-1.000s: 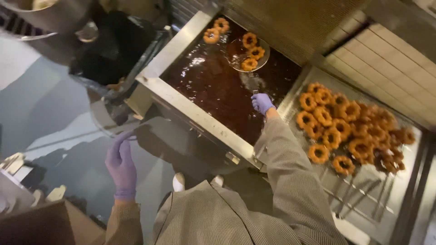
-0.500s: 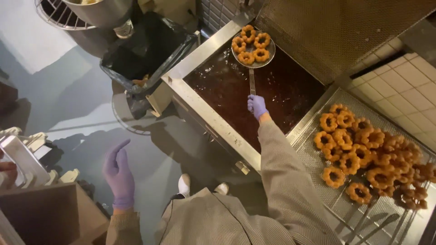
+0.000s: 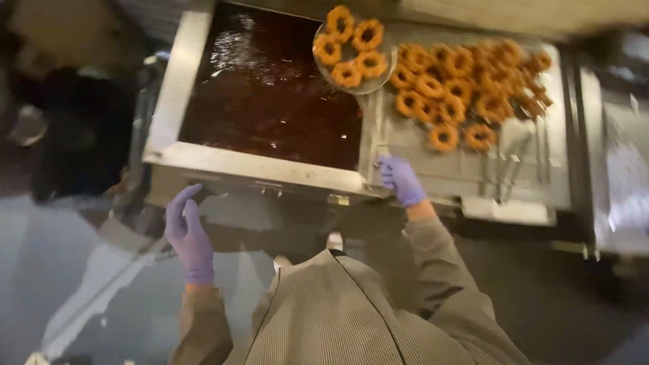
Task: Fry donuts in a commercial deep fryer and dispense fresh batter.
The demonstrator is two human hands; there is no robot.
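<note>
Right hand [image 3: 401, 180], purple-gloved, grips the skimmer [image 3: 354, 61] handle, four donuts [image 3: 348, 73] riding it over the fryer's [image 3: 203, 159] edge beside the draining tray [image 3: 473, 172]. Left hand [image 3: 188, 233] hangs open, empty, near the steel front, above a dim grey floor [image 3: 61, 270].

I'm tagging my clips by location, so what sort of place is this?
Most likely a commercial doughnut kitchen: a steel fryer vat of dark oil, a draining tray heaped with fried rings, and a gloved right hand lifting more on a skimmer.

Purple disposable gloves on both hands: left hand [image 3: 190, 236], right hand [image 3: 401, 180]. Long beige-grey sleeves, fine ribbed stripe; same fabric on torso.
</note>
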